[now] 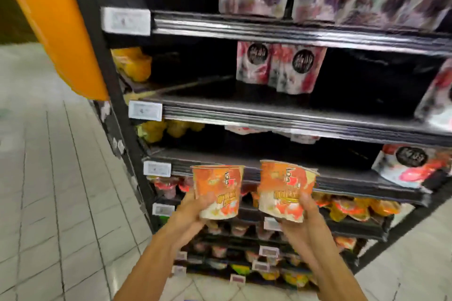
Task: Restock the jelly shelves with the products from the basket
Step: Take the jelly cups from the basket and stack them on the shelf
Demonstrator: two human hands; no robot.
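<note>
My left hand (193,210) grips an orange and white jelly cup (216,190) from below. My right hand (303,217) grips a second, matching cup (285,189) a little to the right, tilted slightly left. Both cups are held upright in front of the black shelf unit (281,112), at the level of its third shelf edge. The basket is out of view. The whole view is blurred by motion.
Purple and red pouches (278,68) stand on the upper shelves, with dark gaps beside them. Yellow cup packs (132,63) sit at the shelves' left end. Lower shelves hold several small jelly cups (349,208). An orange pillar (61,27) stands left, over a tiled floor (61,190).
</note>
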